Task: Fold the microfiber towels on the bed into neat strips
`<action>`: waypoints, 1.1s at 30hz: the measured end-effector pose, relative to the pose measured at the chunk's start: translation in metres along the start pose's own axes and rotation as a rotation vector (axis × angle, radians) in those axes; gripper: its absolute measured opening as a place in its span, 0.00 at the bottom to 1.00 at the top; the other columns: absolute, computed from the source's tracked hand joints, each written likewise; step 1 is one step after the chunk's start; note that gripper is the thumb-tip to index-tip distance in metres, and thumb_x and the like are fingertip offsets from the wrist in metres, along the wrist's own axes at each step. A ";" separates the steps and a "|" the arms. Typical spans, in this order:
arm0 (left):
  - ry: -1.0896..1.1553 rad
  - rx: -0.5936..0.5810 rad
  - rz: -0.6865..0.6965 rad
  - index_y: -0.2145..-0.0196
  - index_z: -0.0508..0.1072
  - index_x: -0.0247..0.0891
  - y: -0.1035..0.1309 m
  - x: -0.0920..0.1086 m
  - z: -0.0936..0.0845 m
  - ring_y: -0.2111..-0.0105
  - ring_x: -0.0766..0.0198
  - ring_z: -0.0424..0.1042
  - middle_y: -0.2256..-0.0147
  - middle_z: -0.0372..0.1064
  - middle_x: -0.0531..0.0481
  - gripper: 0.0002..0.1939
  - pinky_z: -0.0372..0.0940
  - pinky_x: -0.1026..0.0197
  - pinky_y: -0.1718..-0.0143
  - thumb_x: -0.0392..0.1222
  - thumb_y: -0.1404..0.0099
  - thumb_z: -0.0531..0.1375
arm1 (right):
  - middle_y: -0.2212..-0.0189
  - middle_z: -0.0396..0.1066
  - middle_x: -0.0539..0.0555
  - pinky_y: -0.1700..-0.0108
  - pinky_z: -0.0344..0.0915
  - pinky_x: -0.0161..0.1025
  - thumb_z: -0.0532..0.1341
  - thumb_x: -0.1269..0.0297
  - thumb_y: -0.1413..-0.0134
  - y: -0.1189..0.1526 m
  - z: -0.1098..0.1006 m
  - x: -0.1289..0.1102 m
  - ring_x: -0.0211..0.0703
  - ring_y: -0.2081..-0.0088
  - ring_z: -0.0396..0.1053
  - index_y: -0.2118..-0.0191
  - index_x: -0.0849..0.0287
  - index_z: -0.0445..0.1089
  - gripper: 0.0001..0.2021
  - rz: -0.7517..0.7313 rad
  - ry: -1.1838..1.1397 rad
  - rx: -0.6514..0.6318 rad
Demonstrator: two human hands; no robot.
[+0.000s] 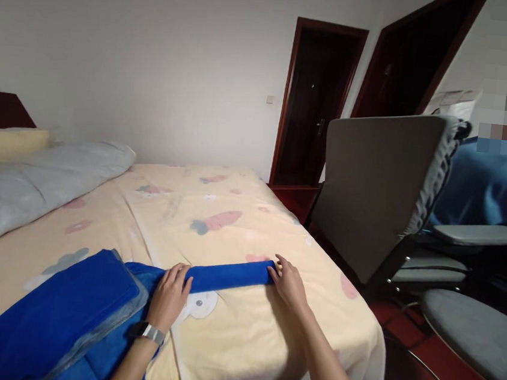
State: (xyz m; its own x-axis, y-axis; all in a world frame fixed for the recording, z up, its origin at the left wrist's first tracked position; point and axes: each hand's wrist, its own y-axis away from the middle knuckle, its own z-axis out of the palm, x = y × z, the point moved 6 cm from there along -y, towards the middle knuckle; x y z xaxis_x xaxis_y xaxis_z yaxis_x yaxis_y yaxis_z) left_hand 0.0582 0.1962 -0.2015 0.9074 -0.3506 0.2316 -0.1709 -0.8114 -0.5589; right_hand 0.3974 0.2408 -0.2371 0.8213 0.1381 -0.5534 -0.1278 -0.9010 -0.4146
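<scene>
Blue cloth [230,277] lies on the bed as a narrow folded strip, joined on the left to a wider spread of the same blue fabric [55,302] with a greyish edge. My left hand [172,293], with a watch on the wrist, rests on the strip's left end, fingers bent over it. At the strip's right end my right hand [287,281] touches the cloth with its fingertips, the fingers apart.
The bed [228,344] has a yellow patterned sheet. A grey quilt [46,183] and a yellow pillow [9,143] lie at the left. To the right stand a grey chair [371,190], a round stool [478,334] and a seated person in blue [485,184].
</scene>
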 end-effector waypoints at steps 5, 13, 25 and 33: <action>-0.081 -0.189 0.372 0.40 0.63 0.44 -0.017 0.053 0.022 0.38 0.51 0.58 0.38 0.61 0.45 0.23 0.57 0.47 0.39 0.50 0.29 0.52 | 0.41 0.63 0.63 0.38 0.56 0.53 0.51 0.64 0.35 0.016 0.011 -0.070 0.56 0.41 0.60 0.41 0.61 0.64 0.20 -0.297 0.112 0.035; -0.110 -0.328 0.315 0.34 0.53 0.51 -0.021 0.027 0.065 0.45 0.50 0.67 0.44 0.67 0.42 0.30 0.62 0.48 0.45 0.59 0.30 0.50 | 0.39 0.62 0.58 0.35 0.52 0.49 0.51 0.47 0.34 0.020 0.049 -0.093 0.51 0.38 0.58 0.35 0.58 0.58 0.28 -0.582 0.088 -0.278; -0.050 -0.372 0.299 0.33 0.51 0.49 -0.019 0.002 0.061 0.42 0.54 0.64 0.42 0.65 0.45 0.32 0.61 0.50 0.42 0.58 0.31 0.52 | 0.40 0.63 0.61 0.38 0.56 0.55 0.54 0.46 0.36 -0.008 0.004 0.013 0.56 0.39 0.61 0.35 0.57 0.58 0.30 -0.448 0.135 -0.336; -0.123 -0.289 0.380 0.32 0.50 0.44 -0.020 0.014 0.048 0.36 0.52 0.57 0.35 0.56 0.42 0.37 0.55 0.46 0.36 0.61 0.33 0.54 | 0.34 0.53 0.61 0.34 0.47 0.58 0.58 0.65 0.44 -0.003 -0.024 -0.003 0.57 0.33 0.48 0.33 0.60 0.54 0.33 -0.432 0.206 -0.293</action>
State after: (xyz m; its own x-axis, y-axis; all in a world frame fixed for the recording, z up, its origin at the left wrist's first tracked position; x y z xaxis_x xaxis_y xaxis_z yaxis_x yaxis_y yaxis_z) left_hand 0.0922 0.2301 -0.2251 0.7960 -0.6032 -0.0509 -0.5821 -0.7397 -0.3377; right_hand 0.4090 0.2334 -0.2168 0.8602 0.4632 -0.2134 0.3800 -0.8611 -0.3377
